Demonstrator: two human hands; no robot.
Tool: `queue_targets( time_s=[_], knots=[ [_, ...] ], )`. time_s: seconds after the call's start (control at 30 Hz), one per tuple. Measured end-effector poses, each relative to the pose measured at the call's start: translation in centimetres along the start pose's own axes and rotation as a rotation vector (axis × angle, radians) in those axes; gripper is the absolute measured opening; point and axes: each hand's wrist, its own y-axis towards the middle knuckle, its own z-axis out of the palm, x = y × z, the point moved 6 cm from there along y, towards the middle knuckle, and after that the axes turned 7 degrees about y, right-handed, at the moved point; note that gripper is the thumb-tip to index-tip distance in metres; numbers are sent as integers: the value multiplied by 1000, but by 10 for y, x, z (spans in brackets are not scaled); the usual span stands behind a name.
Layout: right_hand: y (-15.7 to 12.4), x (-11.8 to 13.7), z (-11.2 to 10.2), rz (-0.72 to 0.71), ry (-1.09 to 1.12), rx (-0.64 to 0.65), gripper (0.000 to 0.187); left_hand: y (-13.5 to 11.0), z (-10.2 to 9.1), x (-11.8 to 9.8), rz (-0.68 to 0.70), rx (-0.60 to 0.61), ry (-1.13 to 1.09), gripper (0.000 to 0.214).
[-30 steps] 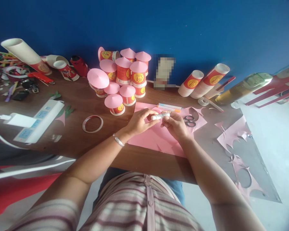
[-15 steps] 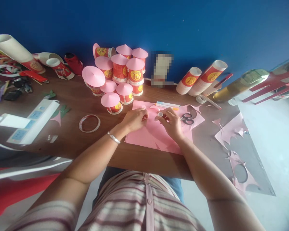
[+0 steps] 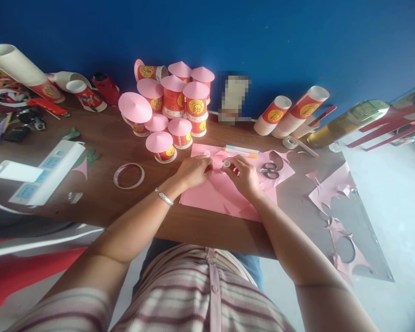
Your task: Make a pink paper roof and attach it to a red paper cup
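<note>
My left hand (image 3: 192,170) rests on the pink paper sheet (image 3: 210,196), its fingers closed in a pinch on a small pink paper piece (image 3: 209,162). My right hand (image 3: 245,175) is curled round a white glue stick (image 3: 226,163), whose end sits right beside that piece, close to my left fingertips. Both hands lie over the upper part of the sheet at the table's front edge.
Red paper cups with pink cone lids (image 3: 173,110) cluster behind the sheet. Scissors (image 3: 270,170) and pens (image 3: 242,151) lie to the right, a tape ring (image 3: 128,176) and power strip (image 3: 44,173) to the left. Cup stacks (image 3: 290,117), a gold bottle (image 3: 346,124) and pink scraps (image 3: 332,184) lie further right.
The glue stick was held level between both hands. Now my right hand alone holds it, lowered to the paper, and my left hand has dropped onto the sheet and pinched a pink piece.
</note>
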Motion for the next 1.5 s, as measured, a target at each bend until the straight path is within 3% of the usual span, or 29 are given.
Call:
queue_targets(
  time_s=[0.27,0.5,1.2,1.37,1.5],
  knots=[
    [2,5,1,-74,-101,19,14,1,1,1,-6,12,4,10],
    [6,3,0,-130,-179,1,15,1,-1,-1,-66,90,7,13],
    [8,-4,-11,-146,-343,-56,17,2,-1,2,-101,115,-35,10],
    [3,4,-35,-112,-206,-280,16,2,-3,1,-97,123,-58,11],
    [1,-8,-52,14,148,-443,21,1,-4,1,-109,129,-63,10]
  ],
)
